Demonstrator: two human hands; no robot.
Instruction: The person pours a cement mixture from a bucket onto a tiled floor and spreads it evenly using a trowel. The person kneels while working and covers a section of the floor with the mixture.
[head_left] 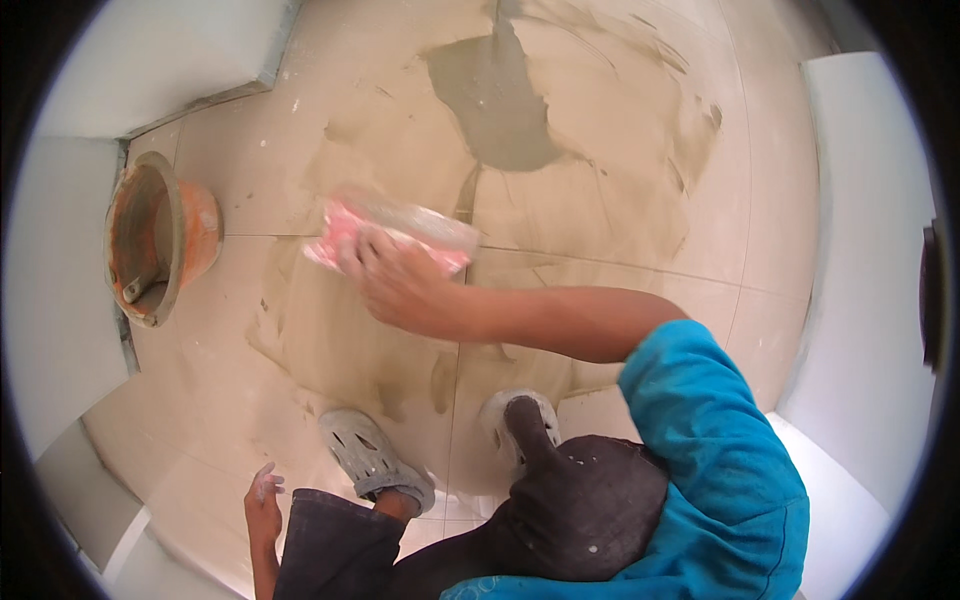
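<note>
My right hand [400, 285] is closed on a flat pink tool [445, 255] with a pale, greyish far edge; motion smears it, so its exact kind does not show. It is over the tiled floor [250, 360], within a wide smear of tan film. Further away, a thick patch of wet grey-green grout [497, 105] lies across a tile joint. My left hand [263, 500] hangs low beside my left knee, fingers loosely apart, pale residue on the fingertips and nothing in it.
An orange bucket [203, 230] caked with grey lies tilted at the left, a handled tool [140, 287] inside it. White walls stand left [70, 270] and right [865, 230]. My feet in grey clogs [365, 450] are at the near edge of the smear.
</note>
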